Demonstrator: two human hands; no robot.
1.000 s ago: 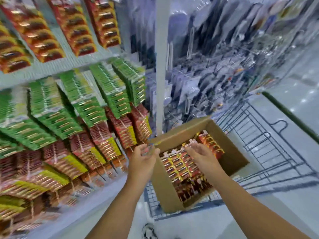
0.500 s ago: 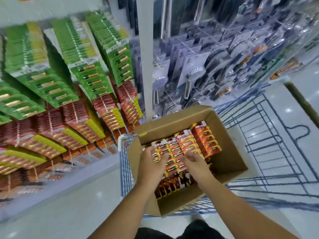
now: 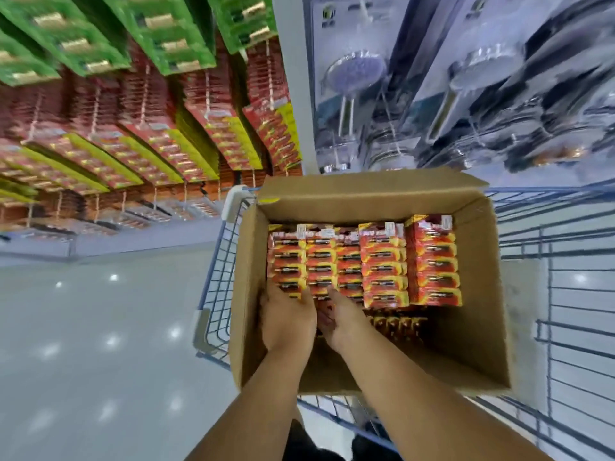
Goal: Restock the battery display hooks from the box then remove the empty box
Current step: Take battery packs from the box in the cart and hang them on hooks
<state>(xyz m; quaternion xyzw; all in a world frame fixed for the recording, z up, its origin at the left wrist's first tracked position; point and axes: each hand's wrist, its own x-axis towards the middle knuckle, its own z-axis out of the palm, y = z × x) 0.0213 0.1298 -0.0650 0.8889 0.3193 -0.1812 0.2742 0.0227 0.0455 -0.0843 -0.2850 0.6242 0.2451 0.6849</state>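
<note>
Cardboard box (image 3: pixel 472 327), open-topped, flaps up, standing in a blue wire shopping cart (image 3: pixel 216 277) and filling its near-left part, the box's left wall just inside the cart's left side. Contents: red-and-yellow battery packs (image 3: pixel 382 264), standing in five rows side by side against the box's far wall, the two right-hand rows sitting a little higher than the three left-hand ones; a further dark layer of packs shows lower down, toward the middle of the box floor. The near-right part of the box floor is bare cardboard. Left hand (image 3: pixel 288 319), inside the box at its left wall, fingers curled over the near end of the leftmost rows and gripping packs there. Right hand (image 3: pixel 342 317), just beside the left hand and touching it, fingers reaching under the near edge of the middle rows; whether it grips packs or only touches them cannot be told, since the fingertips are hidden. Display hooks (image 3: pixel 206 134), beyond the cart's far-left corner, hung with red-and-yellow packs below and green packs (image 3: pixel 159 31) above, heavily blurred. Packaged shower heads (image 3: pixel 356 74), hanging beyond the box's far wall, right of a white upright post (image 3: pixel 296 94). Pale glossy floor (image 3: pixel 100 327) left of the cart.
</note>
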